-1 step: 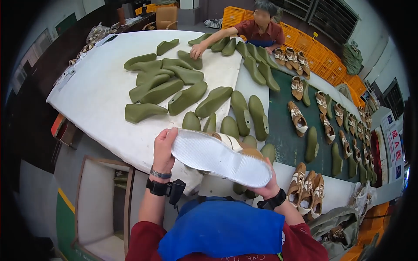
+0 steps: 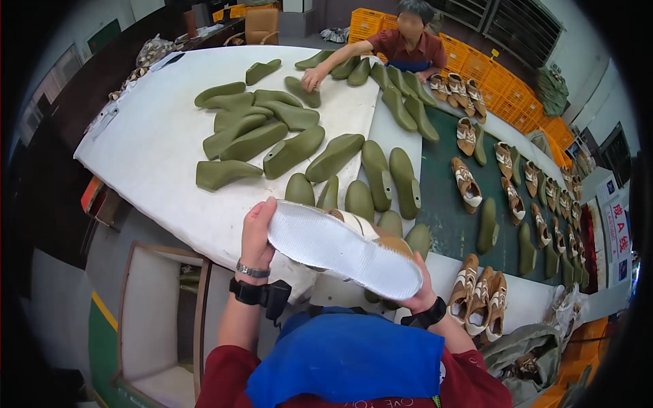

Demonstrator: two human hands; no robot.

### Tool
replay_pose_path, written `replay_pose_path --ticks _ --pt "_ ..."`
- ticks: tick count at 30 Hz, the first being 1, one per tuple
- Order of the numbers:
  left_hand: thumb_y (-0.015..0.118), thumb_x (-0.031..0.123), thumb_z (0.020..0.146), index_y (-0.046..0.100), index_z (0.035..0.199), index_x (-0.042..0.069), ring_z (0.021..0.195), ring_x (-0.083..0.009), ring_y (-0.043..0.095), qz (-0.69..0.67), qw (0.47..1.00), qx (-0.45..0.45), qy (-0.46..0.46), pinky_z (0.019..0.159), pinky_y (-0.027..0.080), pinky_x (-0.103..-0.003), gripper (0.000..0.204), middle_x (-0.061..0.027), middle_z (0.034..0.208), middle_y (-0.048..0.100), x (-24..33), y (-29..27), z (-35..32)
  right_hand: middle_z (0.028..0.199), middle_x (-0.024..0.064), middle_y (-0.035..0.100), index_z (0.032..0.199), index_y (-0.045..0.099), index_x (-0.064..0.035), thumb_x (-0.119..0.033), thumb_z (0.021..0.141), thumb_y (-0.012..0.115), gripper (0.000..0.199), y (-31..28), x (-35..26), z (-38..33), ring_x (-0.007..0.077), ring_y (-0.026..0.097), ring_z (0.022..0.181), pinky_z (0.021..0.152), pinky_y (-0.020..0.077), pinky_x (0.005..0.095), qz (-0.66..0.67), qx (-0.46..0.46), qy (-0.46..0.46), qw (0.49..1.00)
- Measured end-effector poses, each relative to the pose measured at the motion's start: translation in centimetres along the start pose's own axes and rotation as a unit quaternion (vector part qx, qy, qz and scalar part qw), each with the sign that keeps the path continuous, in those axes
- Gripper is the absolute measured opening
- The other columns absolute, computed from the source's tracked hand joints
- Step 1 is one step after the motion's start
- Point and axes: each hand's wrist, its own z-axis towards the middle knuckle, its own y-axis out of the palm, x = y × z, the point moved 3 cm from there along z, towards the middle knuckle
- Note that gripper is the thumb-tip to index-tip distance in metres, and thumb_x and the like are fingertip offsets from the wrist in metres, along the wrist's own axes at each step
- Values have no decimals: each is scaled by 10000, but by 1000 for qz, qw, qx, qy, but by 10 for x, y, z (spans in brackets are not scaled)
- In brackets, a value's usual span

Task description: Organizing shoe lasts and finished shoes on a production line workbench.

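Observation:
Both my hands hold up a brown-and-white shoe upper [image 2: 394, 243], its silvery-white ribbed underside [image 2: 340, 251] turned toward me. My left hand [image 2: 257, 234] grips the left end, thumb along the edge. At the lower right end, my right hand [image 2: 418, 292] closes round the other tip, its fingers partly hidden beneath. Just beyond the shoe stand several green shoe lasts [image 2: 359, 199], some partly covered by it. Across the table a co-worker's hand [image 2: 314, 78] rests on another green shoe last [image 2: 303, 93].
More green lasts lie over the white-covered table [image 2: 149, 149]. On the right, a dark green conveyor belt [image 2: 442, 183] carries brown-and-white shoes and lasts in rows. Three shoes [image 2: 479, 292] stand near my right forearm. An open wooden-framed box [image 2: 160, 313] is low at left; orange crates [image 2: 469, 61] line the back.
The co-worker's hand and the last under it have shifted slightly to the right. My hands keep the shoe in nearly the same position.

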Motion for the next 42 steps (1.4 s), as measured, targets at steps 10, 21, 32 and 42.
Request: replay_pose_path --ticks 10,21,32,42 --pt "553 212 880 484 1174 35 959 -139 562 132 984 20 -116 787 458 -252 351 -72 1080 573 -48 -12 -18 876 45 576 1046 469 -33 -341 881 503 351 27 -92 -5 96 585 724 620 501 226 -484 181 -53 854" --pt "604 144 825 560 1061 20 794 -81 585 218 936 246 -130 658 456 -198 270 -39 882 630 -85 -128 -142 1135 205 498 1220 438 -40 -227 747 657 554 -44 -285 176 362 477 1070 901 398 374 -910 171 -250 284" --pt "654 325 700 639 935 46 869 -269 615 518 698 271 -414 764 483 -364 365 -127 910 648 -260 -285 -369 922 173 630 1163 536 -90 -296 787 591 432 -63 -115 164 329 596 858 776 468 377 -907 -105 188 363" --pt "601 361 727 648 981 95 988 -311 570 417 743 357 -382 859 448 -384 371 -178 1008 616 -247 -238 -407 1317 175 401 1059 608 -125 -362 780 563 369 -101 -53 121 352 597 889 779 483 415 -975 3 160 152"
